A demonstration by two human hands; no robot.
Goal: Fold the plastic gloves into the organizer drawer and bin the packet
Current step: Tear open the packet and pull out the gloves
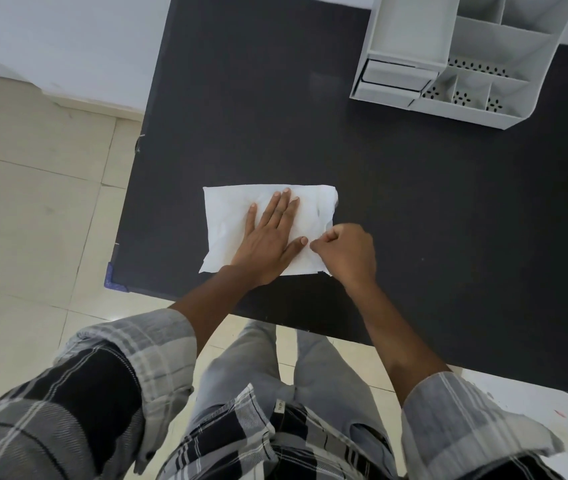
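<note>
The left hand (268, 237) lies flat and open, pinning the white plastic gloves (230, 220) to the black counter (414, 209); the right hand (344, 251), curled, seemingly pinches their right edge to fold.

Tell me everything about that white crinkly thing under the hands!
The plastic gloves look like one thin, white, wrinkled sheet, roughly rectangular, lying flat on the black table near its front edge. The left hand lies spread and flat on top, pressing down. The right hand is curled at the sheet's right edge, its fingers pinching there. The grey organizer stands apart at the far right.
</note>
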